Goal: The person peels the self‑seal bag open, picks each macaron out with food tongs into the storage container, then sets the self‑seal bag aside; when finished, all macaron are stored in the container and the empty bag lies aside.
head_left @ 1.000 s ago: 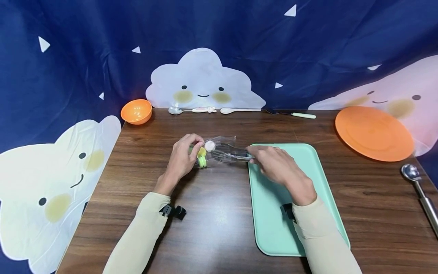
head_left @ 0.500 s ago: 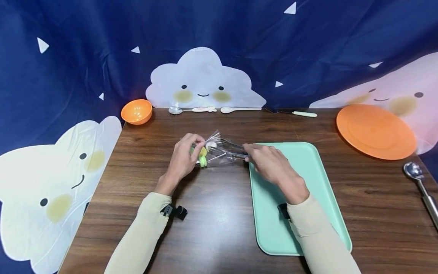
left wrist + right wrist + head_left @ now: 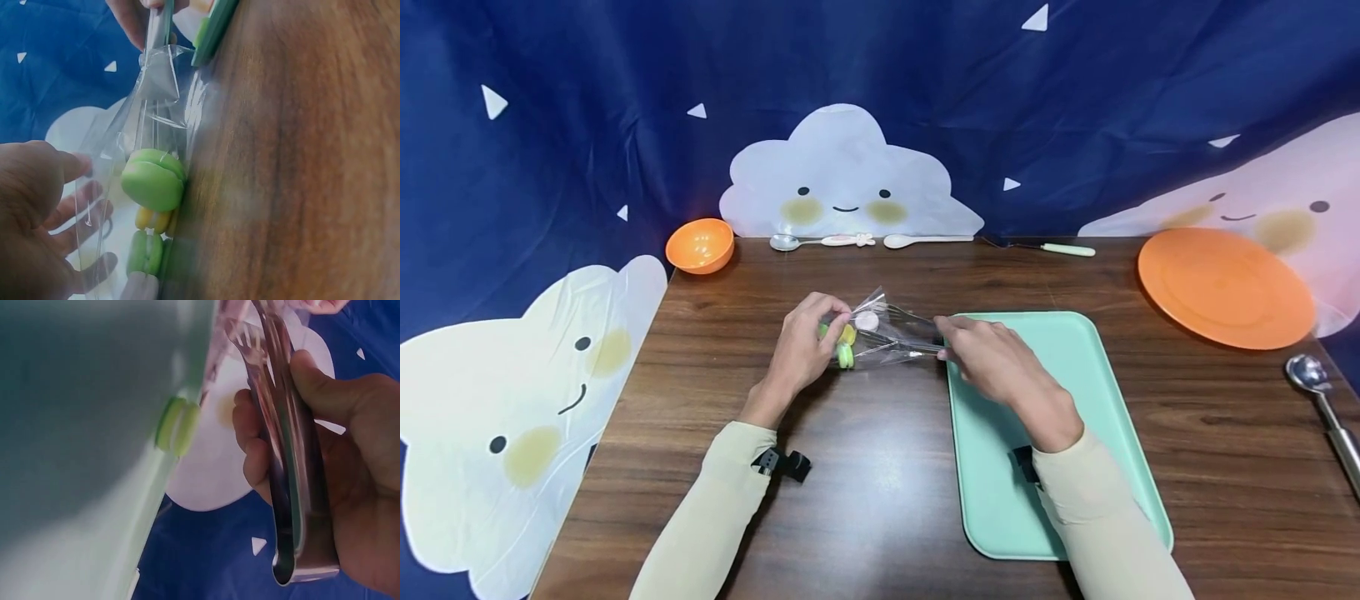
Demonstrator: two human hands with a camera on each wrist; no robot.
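Green macarons (image 3: pixel 846 357) sit, head view, in a clear plastic bag (image 3: pixel 891 354) pinched by the left hand (image 3: pixel 805 335); left-wrist view, metal tongs (image 3: pixel 154 32) reach inside, where snagging the bag might spill them; right-wrist view, the right hand (image 3: pixel 362 450) grips those tongs.

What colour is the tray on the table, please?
The tray is mint green, clearest in the head view.
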